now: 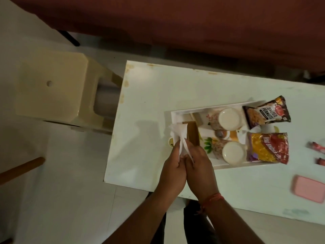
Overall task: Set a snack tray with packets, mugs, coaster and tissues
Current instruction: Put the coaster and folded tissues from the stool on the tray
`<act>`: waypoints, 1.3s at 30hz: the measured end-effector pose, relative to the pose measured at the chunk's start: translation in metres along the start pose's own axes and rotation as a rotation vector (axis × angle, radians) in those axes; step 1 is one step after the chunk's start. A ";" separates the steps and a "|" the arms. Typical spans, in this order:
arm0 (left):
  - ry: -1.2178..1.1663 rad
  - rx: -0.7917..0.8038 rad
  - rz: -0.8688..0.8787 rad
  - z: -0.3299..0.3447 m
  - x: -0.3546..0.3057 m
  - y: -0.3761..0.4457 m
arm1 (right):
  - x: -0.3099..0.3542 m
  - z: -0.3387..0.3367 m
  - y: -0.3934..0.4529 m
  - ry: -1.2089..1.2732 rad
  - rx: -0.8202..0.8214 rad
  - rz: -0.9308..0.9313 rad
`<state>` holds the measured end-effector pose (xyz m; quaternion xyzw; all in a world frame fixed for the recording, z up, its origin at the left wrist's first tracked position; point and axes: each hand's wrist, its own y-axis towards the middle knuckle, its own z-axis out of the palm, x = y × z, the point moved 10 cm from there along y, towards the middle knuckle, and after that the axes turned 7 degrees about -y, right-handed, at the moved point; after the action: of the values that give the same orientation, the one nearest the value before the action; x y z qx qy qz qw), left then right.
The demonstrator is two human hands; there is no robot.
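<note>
At tray's (175, 114) near-left end | left hand (173, 166), right hand (198, 166) pinch tissue (178, 136) | long axis points away

surface (175, 88): white, with brownish stains along its far edge
tray (177, 113): white rim, floral print in green and orange on its base
mugs (228, 118): flowered sides, cream-white undersides
peanut packet (267, 112): dark brown with white lettering and a red patch
second packet (268, 148): yellow, red and purple
tissue (178, 136): white
coaster (192, 136): brown
box (307, 188): pink
stool (52, 85): cream
wrist thread (213, 199): red-orange
floor (61, 191): pale white tiles
</note>
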<state>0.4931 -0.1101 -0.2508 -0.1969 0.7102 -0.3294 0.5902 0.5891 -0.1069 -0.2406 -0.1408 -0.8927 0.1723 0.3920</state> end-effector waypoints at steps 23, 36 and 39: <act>0.370 -0.263 0.197 0.023 -0.014 0.041 | -0.047 -0.014 0.022 -0.305 -0.074 0.024; 0.372 -0.289 0.198 0.005 0.003 0.040 | -0.046 -0.013 0.010 -0.271 -0.181 0.013; 0.240 -0.315 0.115 -0.013 0.018 0.036 | -0.049 -0.011 -0.006 -0.243 -0.179 -0.026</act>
<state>0.4799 -0.0936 -0.2875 -0.2053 0.8283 -0.2013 0.4809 0.6285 -0.1293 -0.2624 -0.1418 -0.9470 0.1028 0.2693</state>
